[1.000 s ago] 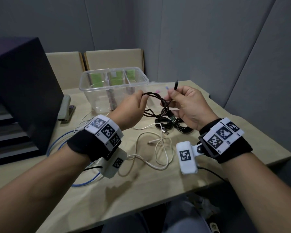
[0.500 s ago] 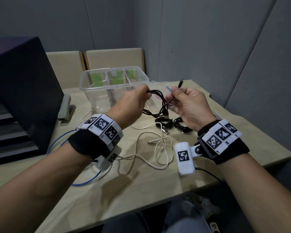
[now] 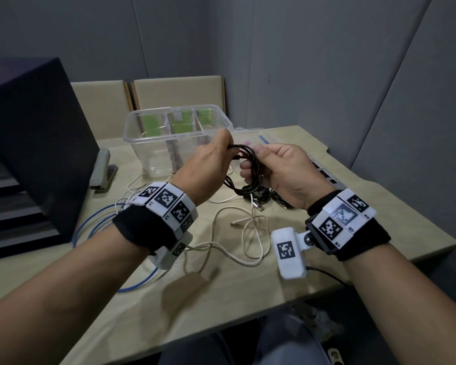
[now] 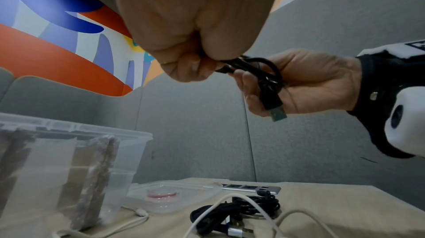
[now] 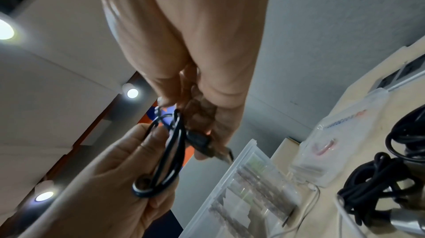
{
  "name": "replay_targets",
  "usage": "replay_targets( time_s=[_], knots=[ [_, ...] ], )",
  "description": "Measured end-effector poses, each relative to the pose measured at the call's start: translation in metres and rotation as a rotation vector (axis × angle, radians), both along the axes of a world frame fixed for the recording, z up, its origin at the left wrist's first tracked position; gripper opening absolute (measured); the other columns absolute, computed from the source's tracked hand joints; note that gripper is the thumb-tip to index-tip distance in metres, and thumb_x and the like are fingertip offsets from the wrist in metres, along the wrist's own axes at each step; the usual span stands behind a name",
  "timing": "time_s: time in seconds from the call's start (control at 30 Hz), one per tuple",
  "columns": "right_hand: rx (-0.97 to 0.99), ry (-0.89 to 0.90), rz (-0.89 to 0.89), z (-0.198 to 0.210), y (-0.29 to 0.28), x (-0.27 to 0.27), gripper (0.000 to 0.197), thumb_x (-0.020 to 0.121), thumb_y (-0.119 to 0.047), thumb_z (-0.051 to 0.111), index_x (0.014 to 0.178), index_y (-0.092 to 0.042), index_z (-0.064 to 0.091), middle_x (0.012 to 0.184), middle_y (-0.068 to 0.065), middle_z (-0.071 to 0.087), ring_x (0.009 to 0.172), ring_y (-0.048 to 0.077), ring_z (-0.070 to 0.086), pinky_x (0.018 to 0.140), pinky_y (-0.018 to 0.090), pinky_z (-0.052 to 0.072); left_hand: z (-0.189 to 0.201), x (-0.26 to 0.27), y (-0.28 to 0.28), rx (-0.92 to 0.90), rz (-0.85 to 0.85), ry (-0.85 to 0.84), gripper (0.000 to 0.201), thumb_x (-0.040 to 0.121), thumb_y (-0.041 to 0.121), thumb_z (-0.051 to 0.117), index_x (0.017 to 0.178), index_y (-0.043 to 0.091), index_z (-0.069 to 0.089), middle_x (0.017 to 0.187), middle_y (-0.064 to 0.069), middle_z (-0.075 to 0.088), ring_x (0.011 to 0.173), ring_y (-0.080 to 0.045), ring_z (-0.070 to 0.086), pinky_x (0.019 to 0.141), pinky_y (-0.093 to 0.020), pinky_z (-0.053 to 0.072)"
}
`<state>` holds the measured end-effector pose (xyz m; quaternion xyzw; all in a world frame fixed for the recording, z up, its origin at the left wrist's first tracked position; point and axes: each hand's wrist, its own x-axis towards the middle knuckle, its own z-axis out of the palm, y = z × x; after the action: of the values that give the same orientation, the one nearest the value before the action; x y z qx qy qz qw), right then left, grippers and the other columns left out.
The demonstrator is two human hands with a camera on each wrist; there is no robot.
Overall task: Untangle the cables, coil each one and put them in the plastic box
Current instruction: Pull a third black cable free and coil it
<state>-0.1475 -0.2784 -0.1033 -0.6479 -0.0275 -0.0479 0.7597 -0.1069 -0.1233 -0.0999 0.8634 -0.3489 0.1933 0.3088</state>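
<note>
Both hands hold a small coil of black cable (image 3: 249, 167) above the table, in front of the clear plastic box (image 3: 153, 133). My left hand (image 3: 221, 148) pinches the coil's top loops. My right hand (image 3: 266, 158) curls round its right side, thumb on top. In the left wrist view the coil (image 4: 264, 71) ends in a USB plug (image 4: 278, 114) hanging below the right hand's fingers (image 4: 253, 100). The right wrist view shows the coil (image 5: 170, 151) between both hands. On the table lie a loose white cable (image 3: 250, 233), a blue cable (image 3: 90, 225) and more black cables (image 3: 261, 196).
A large dark box (image 3: 37, 140) stands at the left, with a stapler (image 3: 103, 169) beside it. A clear lid (image 3: 250, 138) and a power strip (image 3: 324, 172) lie behind the hands. Two chair backs (image 3: 177, 93) stand behind the table. The table's front edge (image 3: 221, 322) is near.
The right hand held the cable's plug end pointing up; it has since brought that end down onto the coil. The hands have closed together.
</note>
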Motion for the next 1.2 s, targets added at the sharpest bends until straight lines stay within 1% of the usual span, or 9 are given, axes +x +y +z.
replay_targets(
  time_s=[0.13, 0.23, 0.33, 0.5, 0.67, 0.77, 0.97, 1.1, 1.2],
  knots=[
    [-0.094, -0.015, 0.013, 0.002, -0.001, -0.003, 0.016, 0.079, 0.000, 0.068, 0.095, 0.003, 0.065, 0.082, 0.013, 0.064, 0.066, 0.019, 0.064, 0.067, 0.029, 0.057, 0.001, 0.006, 0.003, 0.039, 0.068, 0.058, 0.019, 0.099, 0.024, 0.040, 0.099, 0.005, 0.046, 0.080, -0.008, 0.055, 0.074, -0.027, 0.046, 0.061, -0.033, 0.027],
    [-0.088, -0.016, 0.017, 0.003, -0.003, -0.003, 0.010, 0.087, 0.007, 0.057, 0.092, 0.003, 0.064, 0.078, 0.012, 0.064, 0.064, 0.017, 0.064, 0.065, 0.025, 0.056, 0.002, 0.006, 0.003, 0.027, 0.018, 0.121, 0.014, 0.098, 0.025, 0.043, 0.094, 0.012, 0.047, 0.074, -0.001, 0.053, 0.070, -0.020, 0.047, 0.059, -0.030, 0.029],
    [-0.001, 0.003, 0.066, 0.007, -0.007, -0.003, 0.014, 0.091, 0.006, 0.049, 0.093, 0.000, 0.062, 0.072, 0.008, 0.068, 0.063, 0.014, 0.065, 0.065, 0.025, 0.056, 0.002, 0.006, 0.005, -0.272, -0.179, 0.386, 0.008, 0.098, 0.017, 0.045, 0.090, 0.018, 0.045, 0.061, 0.003, 0.048, 0.055, -0.016, 0.045, 0.050, -0.027, 0.037],
    [0.167, 0.032, 0.105, 0.013, -0.013, -0.006, 0.016, 0.090, 0.003, 0.051, 0.094, -0.012, 0.053, 0.076, 0.007, 0.070, 0.065, 0.015, 0.067, 0.060, 0.027, 0.055, 0.002, 0.006, 0.006, -0.628, -0.354, 0.681, 0.019, 0.101, 0.010, 0.034, 0.088, 0.018, 0.046, 0.053, 0.011, 0.048, 0.058, -0.018, 0.040, 0.054, -0.026, 0.035],
    [0.092, 0.022, 0.054, 0.011, -0.009, -0.005, 0.017, 0.087, 0.005, 0.057, 0.086, -0.012, 0.053, 0.073, 0.006, 0.072, 0.063, 0.015, 0.066, 0.059, 0.028, 0.055, 0.006, 0.005, 0.006, -0.446, -0.284, 0.640, 0.033, 0.102, 0.024, 0.031, 0.098, 0.003, 0.057, 0.055, 0.011, 0.050, 0.060, -0.011, 0.040, 0.065, -0.029, 0.033],
    [0.084, -0.014, 0.026, 0.009, -0.005, -0.003, 0.018, 0.084, 0.008, 0.059, 0.083, -0.009, 0.053, 0.069, 0.007, 0.071, 0.060, 0.017, 0.065, 0.064, 0.032, 0.055, 0.009, -0.002, 0.002, -0.340, -0.218, 0.655, 0.036, 0.100, 0.033, 0.036, 0.079, 0.015, 0.060, 0.058, 0.010, 0.048, 0.053, -0.001, 0.040, 0.060, -0.019, 0.034],
    [0.035, -0.020, 0.052, 0.005, -0.001, -0.003, 0.016, 0.087, 0.006, 0.058, 0.083, -0.009, 0.055, 0.082, 0.011, 0.067, 0.061, 0.017, 0.061, 0.062, 0.038, 0.056, 0.006, -0.003, 0.004, -0.412, -0.209, 0.881, 0.041, 0.097, 0.046, 0.034, 0.068, 0.019, 0.045, 0.055, 0.008, 0.036, 0.061, -0.011, 0.030, 0.062, -0.027, 0.025],
    [-0.030, -0.023, 0.090, 0.007, -0.002, -0.005, 0.016, 0.092, -0.001, 0.054, 0.083, -0.014, 0.056, 0.080, 0.008, 0.065, 0.058, 0.014, 0.055, 0.054, 0.026, 0.045, 0.004, -0.002, 0.004, -0.528, -0.279, 1.017, 0.044, 0.094, 0.054, 0.031, 0.065, 0.022, 0.042, 0.053, 0.009, 0.029, 0.062, -0.012, 0.026, 0.062, -0.027, 0.024],
    [-0.111, -0.010, 0.106, 0.007, -0.004, -0.005, 0.013, 0.095, -0.007, 0.052, 0.088, -0.017, 0.057, 0.070, 0.004, 0.063, 0.056, 0.012, 0.049, 0.051, 0.023, 0.039, 0.001, -0.002, 0.004, -0.576, -0.312, 1.035, 0.040, 0.096, 0.047, 0.036, 0.065, 0.024, 0.042, 0.052, 0.011, 0.031, 0.059, -0.010, 0.024, 0.063, -0.027, 0.022]
  ],
)
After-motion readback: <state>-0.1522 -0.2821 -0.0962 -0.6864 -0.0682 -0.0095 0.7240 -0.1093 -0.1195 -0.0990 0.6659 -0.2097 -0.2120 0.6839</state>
